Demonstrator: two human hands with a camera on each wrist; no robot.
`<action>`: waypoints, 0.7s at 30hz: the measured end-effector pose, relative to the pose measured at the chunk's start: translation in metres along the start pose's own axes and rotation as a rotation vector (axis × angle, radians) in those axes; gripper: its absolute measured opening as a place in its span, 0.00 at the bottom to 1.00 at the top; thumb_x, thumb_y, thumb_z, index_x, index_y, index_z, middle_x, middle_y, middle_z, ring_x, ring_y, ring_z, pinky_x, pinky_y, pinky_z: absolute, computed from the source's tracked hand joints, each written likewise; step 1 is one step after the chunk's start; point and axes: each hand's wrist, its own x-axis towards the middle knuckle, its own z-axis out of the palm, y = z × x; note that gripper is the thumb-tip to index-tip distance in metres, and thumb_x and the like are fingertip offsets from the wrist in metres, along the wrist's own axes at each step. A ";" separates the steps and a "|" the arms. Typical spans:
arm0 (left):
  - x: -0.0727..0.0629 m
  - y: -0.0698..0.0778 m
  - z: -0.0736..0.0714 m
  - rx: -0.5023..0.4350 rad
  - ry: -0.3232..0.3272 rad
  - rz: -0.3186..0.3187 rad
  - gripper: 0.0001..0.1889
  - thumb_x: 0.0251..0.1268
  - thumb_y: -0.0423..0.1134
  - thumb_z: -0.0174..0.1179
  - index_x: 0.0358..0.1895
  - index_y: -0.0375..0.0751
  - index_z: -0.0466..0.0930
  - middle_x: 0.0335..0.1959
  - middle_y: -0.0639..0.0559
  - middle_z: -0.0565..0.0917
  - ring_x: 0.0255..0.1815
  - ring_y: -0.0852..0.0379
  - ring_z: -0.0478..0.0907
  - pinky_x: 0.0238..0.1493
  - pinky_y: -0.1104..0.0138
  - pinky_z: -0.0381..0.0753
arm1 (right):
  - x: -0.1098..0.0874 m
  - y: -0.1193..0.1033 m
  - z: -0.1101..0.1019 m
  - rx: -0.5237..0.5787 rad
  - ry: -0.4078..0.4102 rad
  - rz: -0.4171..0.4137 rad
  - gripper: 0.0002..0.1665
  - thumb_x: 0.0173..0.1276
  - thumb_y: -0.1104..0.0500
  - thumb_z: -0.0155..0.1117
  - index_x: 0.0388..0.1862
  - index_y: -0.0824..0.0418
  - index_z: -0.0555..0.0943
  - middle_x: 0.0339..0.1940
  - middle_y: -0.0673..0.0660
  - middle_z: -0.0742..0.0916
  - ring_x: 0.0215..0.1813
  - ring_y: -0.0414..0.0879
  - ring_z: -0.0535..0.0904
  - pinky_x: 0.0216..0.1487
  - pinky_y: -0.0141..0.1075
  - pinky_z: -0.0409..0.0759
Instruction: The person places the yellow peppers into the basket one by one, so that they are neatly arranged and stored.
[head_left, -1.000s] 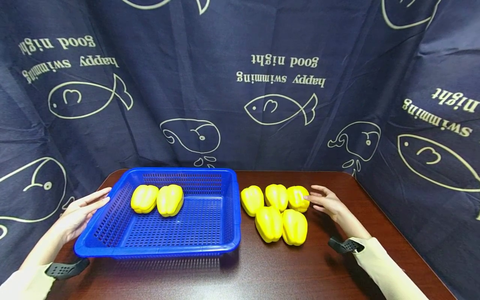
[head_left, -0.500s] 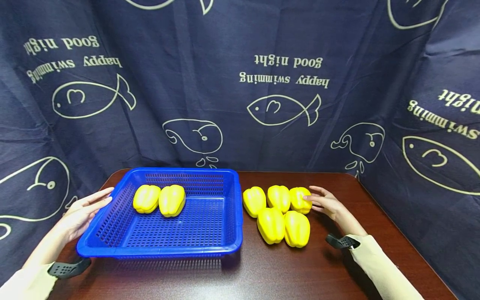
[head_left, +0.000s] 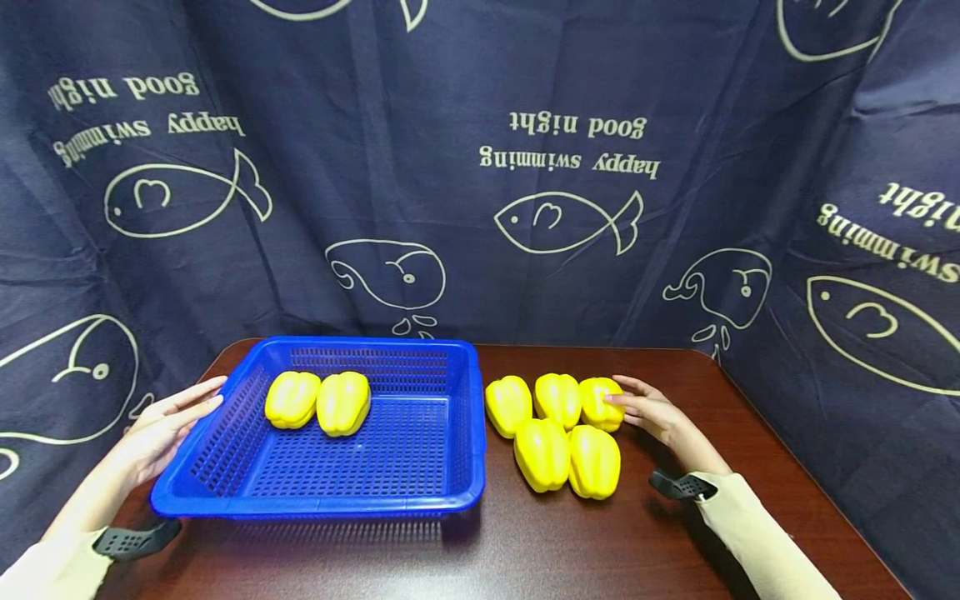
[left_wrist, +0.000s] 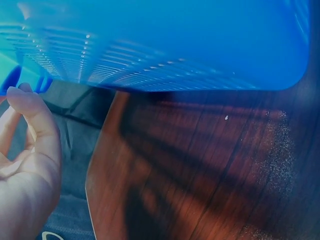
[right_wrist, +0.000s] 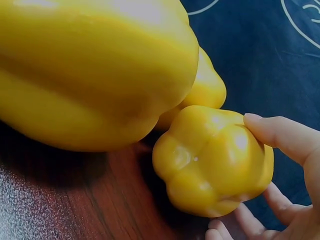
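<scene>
The right hand grips a yellow pepper, its thumb on one side and its fingers round the other. Four more peppers lie on the table to that hand's left. The left hand touches the rim of a blue basket; whether it grips it, I cannot tell. Inside, to that hand's right, two peppers sit side by side.
</scene>
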 end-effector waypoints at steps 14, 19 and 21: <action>-0.001 0.001 -0.002 -0.050 -0.023 -0.023 0.22 0.77 0.32 0.41 0.54 0.64 0.80 0.48 0.64 0.85 0.45 0.60 0.85 0.43 0.66 0.85 | -0.002 0.002 0.002 0.024 -0.050 0.030 0.46 0.67 0.60 0.62 0.74 0.71 0.49 0.35 0.41 0.85 0.38 0.34 0.83 0.42 0.28 0.82; 0.000 0.001 0.000 -0.054 -0.024 -0.027 0.22 0.77 0.32 0.40 0.54 0.64 0.80 0.47 0.63 0.85 0.45 0.61 0.85 0.43 0.66 0.85 | -0.004 0.002 0.002 0.024 -0.060 0.035 0.45 0.67 0.61 0.61 0.75 0.71 0.48 0.35 0.41 0.85 0.38 0.35 0.83 0.42 0.29 0.82; 0.000 0.001 0.000 -0.046 -0.019 -0.024 0.23 0.77 0.31 0.40 0.54 0.64 0.80 0.47 0.64 0.85 0.45 0.61 0.85 0.43 0.66 0.85 | -0.004 0.002 0.002 0.025 -0.067 0.032 0.45 0.68 0.62 0.60 0.74 0.71 0.48 0.36 0.41 0.84 0.39 0.35 0.83 0.43 0.30 0.82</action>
